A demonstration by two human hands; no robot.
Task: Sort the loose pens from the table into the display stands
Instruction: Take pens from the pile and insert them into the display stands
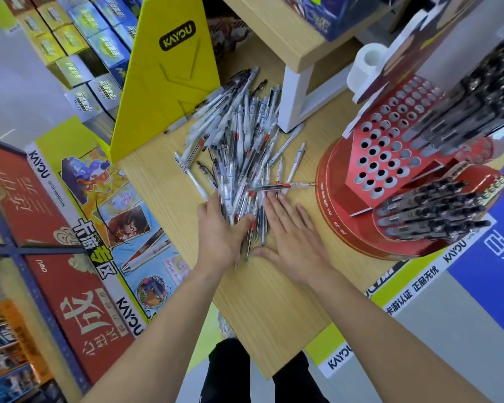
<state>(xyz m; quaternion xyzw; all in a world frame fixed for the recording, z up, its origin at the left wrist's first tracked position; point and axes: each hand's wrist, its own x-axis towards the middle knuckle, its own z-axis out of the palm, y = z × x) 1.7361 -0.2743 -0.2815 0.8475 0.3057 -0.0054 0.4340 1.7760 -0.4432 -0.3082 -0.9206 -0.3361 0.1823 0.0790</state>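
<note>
Most pens (239, 146) lie on the counter (274, 301) at 12 o'clock. The stand (332, 205) at 2 o'clock has many empty holes. The left hand (218, 231) seems to hold a bunch, and the right hand (291, 237) lies flat.

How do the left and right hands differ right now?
The left hand curls round a bunch of pens at the near end of the pile; the right hand lies flat, fingers straight. The left hand holds pens; the right hand only touches some with its fingertips. Both are at the pile's near edge.
</note>
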